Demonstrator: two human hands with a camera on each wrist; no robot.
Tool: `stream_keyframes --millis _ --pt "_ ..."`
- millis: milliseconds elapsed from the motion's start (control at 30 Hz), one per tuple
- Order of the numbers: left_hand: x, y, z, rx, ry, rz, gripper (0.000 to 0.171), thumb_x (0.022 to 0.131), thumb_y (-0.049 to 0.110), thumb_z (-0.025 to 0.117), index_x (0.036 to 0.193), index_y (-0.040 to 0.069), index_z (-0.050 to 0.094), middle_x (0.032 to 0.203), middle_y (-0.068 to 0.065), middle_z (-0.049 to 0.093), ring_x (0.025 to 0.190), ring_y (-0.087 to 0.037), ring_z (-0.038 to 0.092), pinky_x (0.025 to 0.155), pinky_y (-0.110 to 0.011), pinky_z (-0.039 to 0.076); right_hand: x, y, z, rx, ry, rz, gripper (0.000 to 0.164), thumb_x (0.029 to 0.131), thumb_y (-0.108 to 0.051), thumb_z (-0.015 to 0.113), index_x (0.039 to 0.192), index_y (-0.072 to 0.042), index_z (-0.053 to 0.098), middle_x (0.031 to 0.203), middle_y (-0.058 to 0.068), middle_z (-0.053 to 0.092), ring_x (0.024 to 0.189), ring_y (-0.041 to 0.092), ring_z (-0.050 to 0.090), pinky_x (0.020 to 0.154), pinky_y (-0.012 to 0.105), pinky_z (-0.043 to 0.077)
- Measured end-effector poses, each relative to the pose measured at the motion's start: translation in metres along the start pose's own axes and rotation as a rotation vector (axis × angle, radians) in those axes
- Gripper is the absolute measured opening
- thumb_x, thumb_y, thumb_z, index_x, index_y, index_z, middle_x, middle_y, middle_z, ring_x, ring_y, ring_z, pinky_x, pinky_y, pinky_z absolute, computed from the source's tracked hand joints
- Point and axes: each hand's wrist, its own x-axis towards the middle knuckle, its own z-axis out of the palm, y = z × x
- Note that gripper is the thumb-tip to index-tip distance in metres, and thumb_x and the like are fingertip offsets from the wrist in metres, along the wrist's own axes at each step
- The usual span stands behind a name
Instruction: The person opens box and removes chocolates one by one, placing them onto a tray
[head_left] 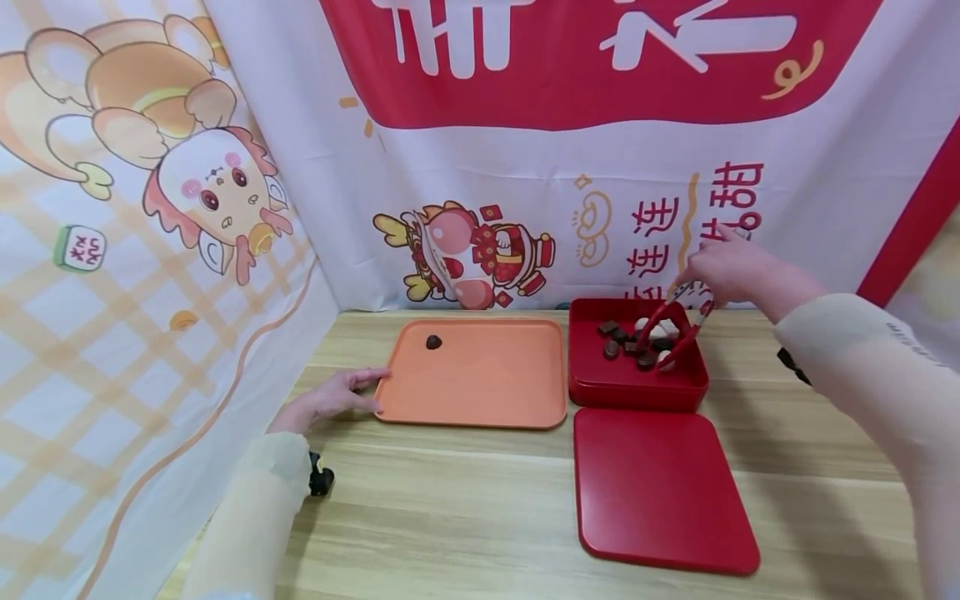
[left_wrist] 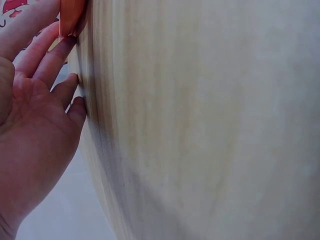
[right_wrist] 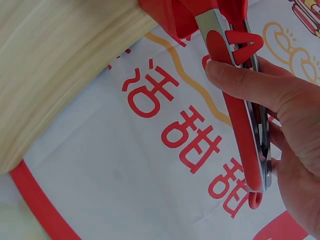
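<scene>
My right hand grips a pair of red and metal tongs, thumb along one arm. The tongs' red tips reach down into a square red box holding dark chocolates and several white pieces. Whether a piece sits between the tips I cannot tell. My left hand touches the left edge of an orange tray, its fingers stretched out in the left wrist view. One dark chocolate lies near the tray's far left corner.
In front of the box lies a flat red lid on the wooden table. Printed cloth hangs behind the table and along its left side. The tray stands close beside the box.
</scene>
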Motion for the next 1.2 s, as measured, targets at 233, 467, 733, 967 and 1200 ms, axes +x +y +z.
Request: stream_keyframes --millis 233,467,733,967,1200 --pt "0.001 0.0 -0.001 -0.001 0.012 0.007 0.072 0.084 0.017 0.077 0.146 0.004 0.042 0.152 -0.023 0.031 0.139 -0.044 0.024 0.111 -0.055 0.022 0.005 0.0 0.0 0.011 0.001 0.018 0.055 0.063 0.003 0.087 0.115 -0.006 0.072 0.107 0.015 0.069 0.114 0.047 0.049 0.106 0.069 0.009" --pt "0.0 0.001 0.0 -0.002 0.004 0.001 0.073 0.085 0.019 0.077 0.147 0.004 0.041 0.153 -0.024 0.029 0.139 -0.044 0.023 0.111 -0.055 0.021 0.001 -0.001 -0.009 -0.012 -0.006 0.056 0.053 0.061 0.002 0.089 0.111 -0.007 0.074 0.106 0.018 0.069 0.112 0.047 0.052 0.106 0.069 0.01" --pt "-0.001 0.002 0.0 0.0 -0.005 0.006 0.074 0.085 0.019 0.076 0.148 0.004 0.04 0.153 -0.023 0.029 0.14 -0.044 0.022 0.112 -0.055 0.018 -0.005 0.0 -0.014 -0.006 -0.052 0.096 0.049 0.062 0.005 0.087 0.108 -0.005 0.074 0.104 0.017 0.069 0.109 0.048 0.052 0.105 0.07 0.009" --pt "0.0 0.001 0.0 -0.001 0.012 0.015 0.073 0.084 0.015 0.077 0.146 0.002 0.041 0.152 -0.024 0.03 0.139 -0.045 0.024 0.111 -0.055 0.022 -0.004 -0.001 -0.008 0.009 -0.035 0.085 0.048 0.06 0.002 0.089 0.105 -0.005 0.075 0.102 0.016 0.069 0.107 0.046 0.054 0.104 0.071 0.011" --pt "0.0 0.0 -0.001 0.024 0.018 0.035 0.073 0.084 0.017 0.078 0.146 0.001 0.042 0.151 -0.023 0.033 0.139 -0.044 0.025 0.11 -0.055 0.024 -0.002 -0.003 -0.004 0.041 -0.03 0.088 0.046 0.06 0.003 0.089 0.103 -0.004 0.074 0.101 0.015 0.07 0.105 0.044 0.058 0.104 0.071 0.012"
